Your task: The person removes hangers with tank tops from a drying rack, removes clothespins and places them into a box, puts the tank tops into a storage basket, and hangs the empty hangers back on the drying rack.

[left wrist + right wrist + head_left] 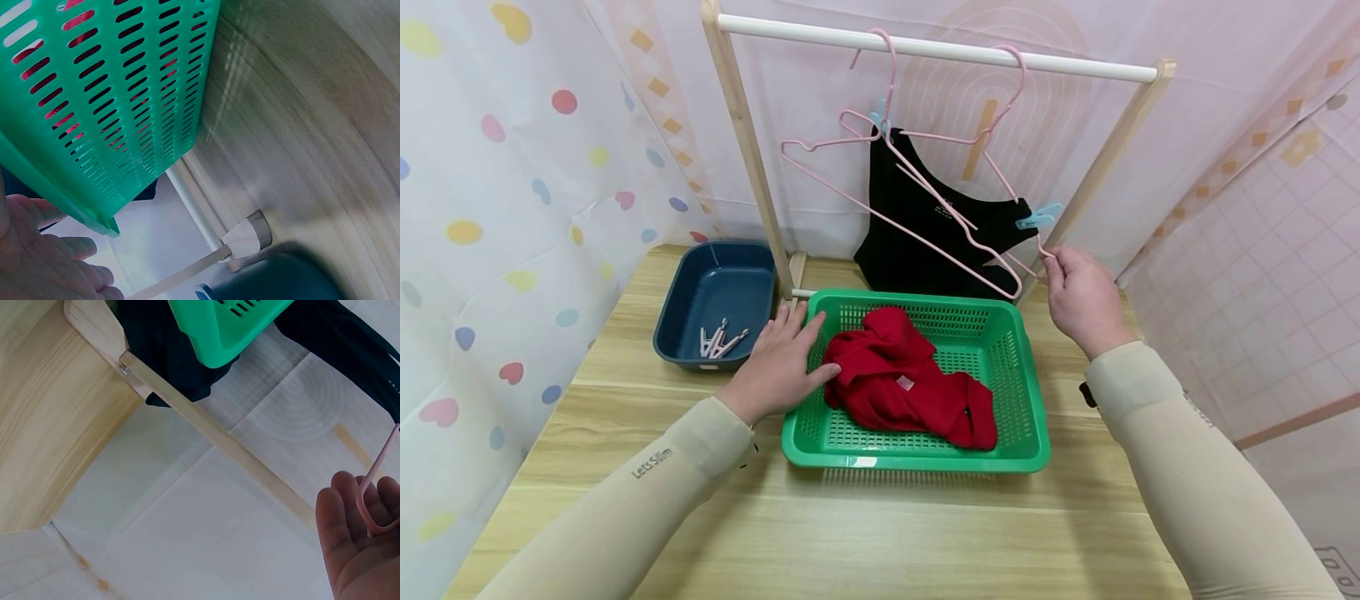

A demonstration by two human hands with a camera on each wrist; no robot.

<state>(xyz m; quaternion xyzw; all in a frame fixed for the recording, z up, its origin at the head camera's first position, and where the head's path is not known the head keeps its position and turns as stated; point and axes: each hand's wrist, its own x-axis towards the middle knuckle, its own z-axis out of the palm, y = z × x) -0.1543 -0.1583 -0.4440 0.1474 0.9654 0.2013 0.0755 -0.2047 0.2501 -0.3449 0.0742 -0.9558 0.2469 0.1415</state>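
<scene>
My right hand (pixel 1086 300) pinches the right end of a pink clothes hanger (pixel 943 138) hooked over the rack's rod. A black top (pixel 925 233) hangs from this hanger, with a light blue clothespin (pixel 1037 218) at its right strap and another at the left strap. In the right wrist view, the hanger's bent end (pixel 366 494) crosses the fingers. My left hand (pixel 778 362) lies with fingers spread at the left rim of a green basket (pixel 917 460). Inside the basket is a crumpled red garment (pixel 910 375).
The wooden rack has a white rod (pixel 940 52) across its top. A second pink hanger (pixel 850 198) hangs in front of the black top. Left of the basket, a dark blue bin (pixel 715 275) holds several pale clothespins (pixel 722 342). Printed cloths (pixel 497 275) surround the wooden table (pixel 925 533).
</scene>
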